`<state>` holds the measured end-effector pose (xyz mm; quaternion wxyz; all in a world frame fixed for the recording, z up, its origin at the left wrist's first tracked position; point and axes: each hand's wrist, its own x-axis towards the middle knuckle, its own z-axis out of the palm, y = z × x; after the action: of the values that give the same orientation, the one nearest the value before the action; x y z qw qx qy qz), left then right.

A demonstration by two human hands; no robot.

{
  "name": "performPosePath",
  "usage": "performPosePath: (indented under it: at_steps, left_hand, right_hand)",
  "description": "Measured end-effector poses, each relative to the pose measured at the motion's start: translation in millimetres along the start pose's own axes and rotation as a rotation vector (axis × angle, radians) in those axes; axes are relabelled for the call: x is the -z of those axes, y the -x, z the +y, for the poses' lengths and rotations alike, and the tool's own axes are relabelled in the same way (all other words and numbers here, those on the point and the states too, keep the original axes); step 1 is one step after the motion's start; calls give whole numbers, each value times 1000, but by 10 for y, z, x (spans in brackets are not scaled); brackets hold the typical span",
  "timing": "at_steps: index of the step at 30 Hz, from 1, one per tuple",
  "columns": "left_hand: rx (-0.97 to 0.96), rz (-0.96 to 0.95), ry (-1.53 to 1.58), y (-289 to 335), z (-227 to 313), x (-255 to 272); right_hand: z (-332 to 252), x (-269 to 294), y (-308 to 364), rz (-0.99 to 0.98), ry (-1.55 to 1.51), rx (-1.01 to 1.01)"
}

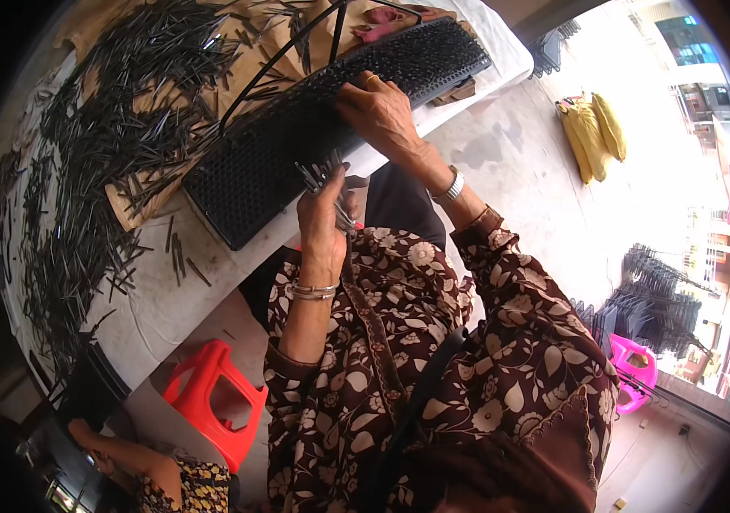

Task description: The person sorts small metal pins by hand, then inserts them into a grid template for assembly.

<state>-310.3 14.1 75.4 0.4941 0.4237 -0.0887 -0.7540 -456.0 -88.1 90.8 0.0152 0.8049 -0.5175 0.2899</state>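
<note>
A bundle of thin, dark, stick-like pieces (pixel 317 177) is clasped in my left hand (pixel 324 214), their tips poking out above the thumb. That hand is beside the near edge of a long black rack (pixel 232 192) full of small holes. Over the middle of the rack, my right hand (pixel 382 115) is closed with its fingertips down at the surface. Whatever those fingertips hold is hidden. Toward its far right end the rack looks densely filled with dark pieces (pixel 433 56), while its near left end shows open holes.
Many loose dark pieces (pixel 126 111) are heaped on the table (pixel 156 295), left of the rack. A black metal frame (pixel 292 43) rises behind it. A red stool (pixel 226 398) is below, near another person's arm (pixel 138 457). Yellow sacks (pixel 591 137) lie on the floor at right.
</note>
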Motion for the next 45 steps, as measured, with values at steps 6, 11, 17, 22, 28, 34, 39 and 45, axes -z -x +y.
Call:
performPosePath:
  at_steps: [6,11,17,22,28,34,39,45]
  left_hand:
    - [-41,18,-43,43,35,-37]
    - [-32,-5,-39,64,53,-56]
    - [-65,-36,-71,22,-2,32]
    - [-39,2,-69,35,-16,2]
    - [47,54,-43,64,32,-40]
    - [70,-6,-42,50,30,-15]
    - [84,-68,18,38,19,4]
    - [16,27,-63,75,30,-76]
  right_hand:
    - [-54,70,22,33,81,-64]
    - [-62,90,54,54,96,-73]
    - [-248,372,247,-385,-478,-171]
    - [-306,450,301,-284,-629,-420]
    - [-121,351,139,175,-383,-256]
    - [44,37,124,254,-317,-229]
    - [15,-13,160,136,-32,-195]
    - [-44,113,175,17,66,-138]
